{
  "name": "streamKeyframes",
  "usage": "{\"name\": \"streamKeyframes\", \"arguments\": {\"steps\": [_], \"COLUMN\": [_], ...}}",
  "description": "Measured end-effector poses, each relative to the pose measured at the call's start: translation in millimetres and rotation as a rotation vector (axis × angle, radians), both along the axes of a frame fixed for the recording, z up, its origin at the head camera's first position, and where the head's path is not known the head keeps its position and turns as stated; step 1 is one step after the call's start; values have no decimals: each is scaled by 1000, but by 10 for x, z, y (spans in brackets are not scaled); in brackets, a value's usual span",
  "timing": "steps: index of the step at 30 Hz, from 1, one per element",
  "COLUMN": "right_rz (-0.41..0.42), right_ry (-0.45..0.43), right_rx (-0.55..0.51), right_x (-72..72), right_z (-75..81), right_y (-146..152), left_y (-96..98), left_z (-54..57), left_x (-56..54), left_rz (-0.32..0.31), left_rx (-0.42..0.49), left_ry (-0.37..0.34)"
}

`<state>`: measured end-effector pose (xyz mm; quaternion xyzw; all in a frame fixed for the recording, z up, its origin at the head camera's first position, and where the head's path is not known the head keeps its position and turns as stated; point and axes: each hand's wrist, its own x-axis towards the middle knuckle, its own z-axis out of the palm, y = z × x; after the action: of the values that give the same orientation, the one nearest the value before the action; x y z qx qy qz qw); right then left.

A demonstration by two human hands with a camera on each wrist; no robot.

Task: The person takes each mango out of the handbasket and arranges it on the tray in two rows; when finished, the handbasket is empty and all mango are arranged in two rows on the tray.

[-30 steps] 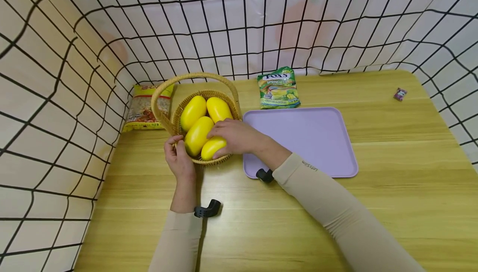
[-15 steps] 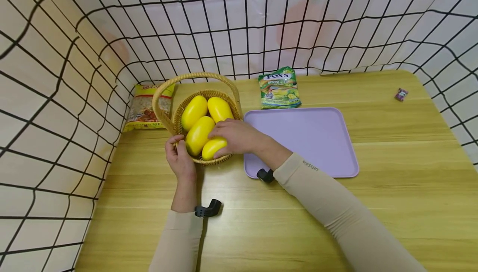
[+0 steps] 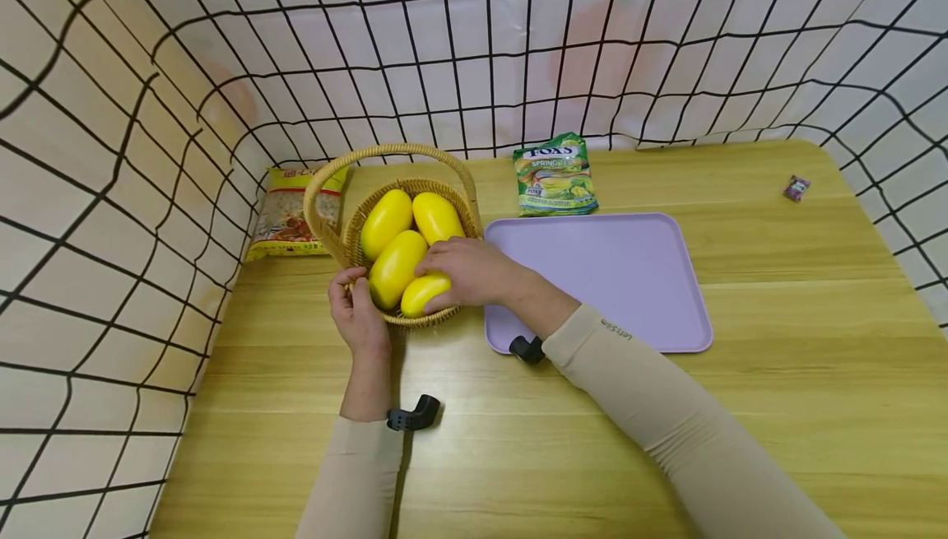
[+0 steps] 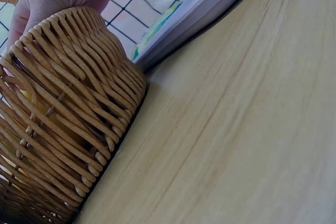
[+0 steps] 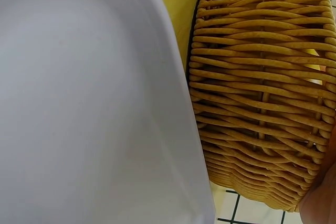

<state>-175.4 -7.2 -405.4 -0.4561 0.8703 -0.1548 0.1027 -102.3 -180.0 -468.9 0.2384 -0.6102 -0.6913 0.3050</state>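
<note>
A wicker basket (image 3: 437,318) with a tall arched handle stands left of centre, holding several smooth yellow mangoes (image 3: 397,266). My left hand (image 3: 360,318) grips its rim at the near left, fingers curled over the edge. Reaching in from the right, my right hand (image 3: 474,270) holds the nearest yellow mango (image 3: 424,292), which still lies inside the basket. The woven basket wall (image 4: 68,114) fills the left of the left wrist view and hides most of the fruit. From the right wrist, the same basket (image 5: 262,87) shows on the right, with part of my right hand (image 5: 321,200) below.
A lilac tray (image 3: 615,276) lies right of the basket under my right forearm. Behind it is a green Fox's candy bag (image 3: 555,177). A yellow food packet (image 3: 289,214) sits behind the basket at left. One small purple-wrapped candy (image 3: 796,188) lies far right. Black wire mesh surrounds the table.
</note>
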Motion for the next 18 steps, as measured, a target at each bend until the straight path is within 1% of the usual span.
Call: {"name": "streamKeyframes", "arguments": {"steps": [9, 13, 18], "right_rz": [-4, -2, -21], "right_ry": [-2, 8, 18], "right_rx": [-5, -27, -78], "right_x": [0, 2, 23], "right_z": [-9, -18, -29], "right_y": [6, 14, 32], "left_y": [-3, -10, -11], "left_z": [-16, -28, -41], "left_x": [1, -1, 0], "left_rz": [-7, -6, -7], "left_rx": [4, -1, 0], "left_ry": [10, 9, 1]}}
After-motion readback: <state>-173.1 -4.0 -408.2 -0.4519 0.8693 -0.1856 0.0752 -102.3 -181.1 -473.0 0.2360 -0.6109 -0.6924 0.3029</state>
